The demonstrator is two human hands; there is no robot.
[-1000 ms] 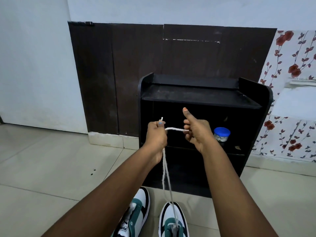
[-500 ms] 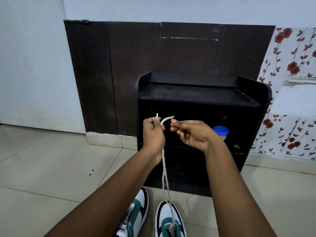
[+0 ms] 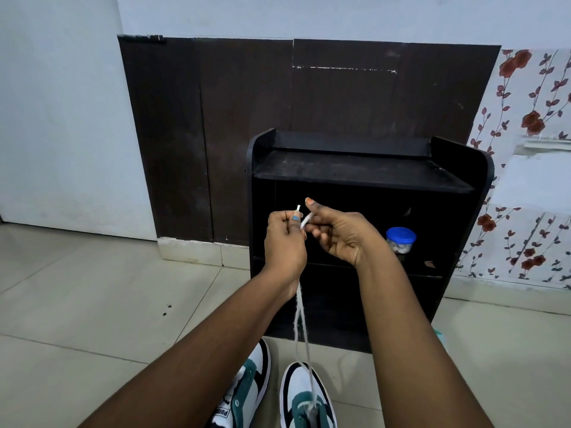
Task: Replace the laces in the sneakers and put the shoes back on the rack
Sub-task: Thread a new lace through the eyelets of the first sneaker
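Lace (image 3: 301, 322), one white cord, rises in two strands from the right-hand sneaker (image 3: 307, 396) up into the left hand (image 3: 285, 239), held in front of the rack. One tipped end sticks up above the left fist, and the second end slants between the two hands. Left grip: fingers curled round both strands, thumb pinching them. Right hand (image 3: 343, 234) sits just beside the left, its thumb raised and its fingers curled toward the slanting end; whether they actually pinch it I cannot tell.

Two sneakers, white with teal and black, stand side by side on the tiled floor (image 3: 92, 304) at the bottom of the view: the laced one, and a second sneaker (image 3: 247, 387) to its left, partly hidden by the left forearm.

One black shoe rack (image 3: 355, 171) stands beyond them against a dark brown wall panel (image 3: 247, 118). One small jar with a blue lid (image 3: 400, 239) sits on its middle shelf. Floral wallpaper (image 3: 525, 118) covers the wall to the right.
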